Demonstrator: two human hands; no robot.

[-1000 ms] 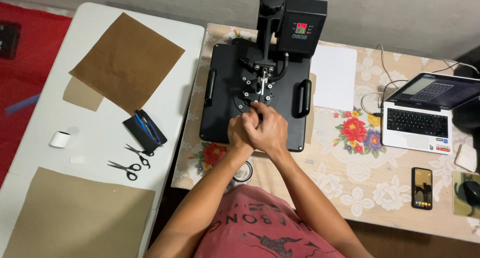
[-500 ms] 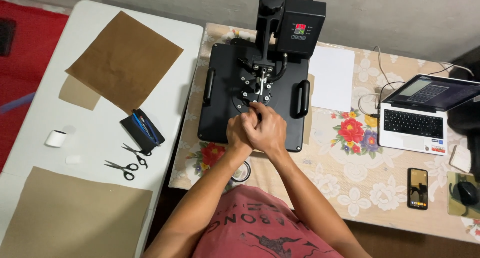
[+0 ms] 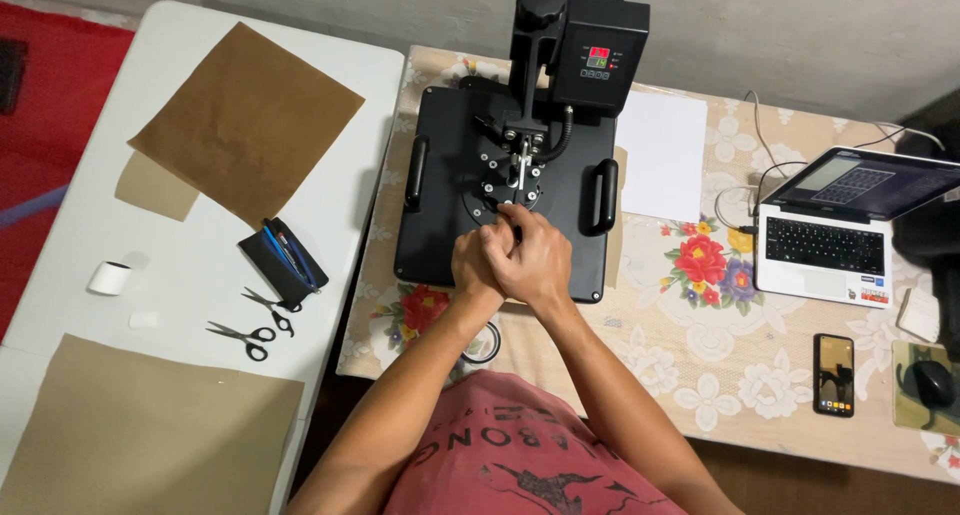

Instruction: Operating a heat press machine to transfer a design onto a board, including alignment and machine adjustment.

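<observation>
Right now both hands are meeting at frame center, over the front part of a black heat press [image 3: 440, 225]. Left hand [image 3: 478, 267] is curled tight, grip closed; right hand [image 3: 535, 260] is wrapping over it w/ fingers folded down. They're clasping the press handle [image 3: 515, 215] btw them, just a bit of its black end showing above the knuckles, so how much of it each grip is covering can't be told. Press is sitting upper center of frame on a flowered tabletop [image 3: 720, 365], its flat black plate lying closed, side handles at left & right edges, control box [image 3: 598, 55] w/ a small lit display standing at the back.

Just right of the press a white sheet [image 3: 662, 155] is lying flat. Far right: an open laptop [image 3: 830, 235], w/ a phone [image 3: 834, 375] lying below it, and a mouse [image 3: 932, 383] resting on a pad at the frame edge. A tape roll [image 3: 485, 343] is peeking out beneath the left forearm, near the tabletop's front edge.

Left half of frame is a white tabletop [image 3: 180, 265]. On it: a brown paper sheet [image 3: 245, 115] upper left, a larger tan sheet [image 3: 140, 435] lower left, a dark pen pouch [image 3: 282, 260] mid-left, two pairs of scissors [image 3: 255, 325] just below the pouch, and a small white roll [image 3: 108, 277] near the left edge.
</observation>
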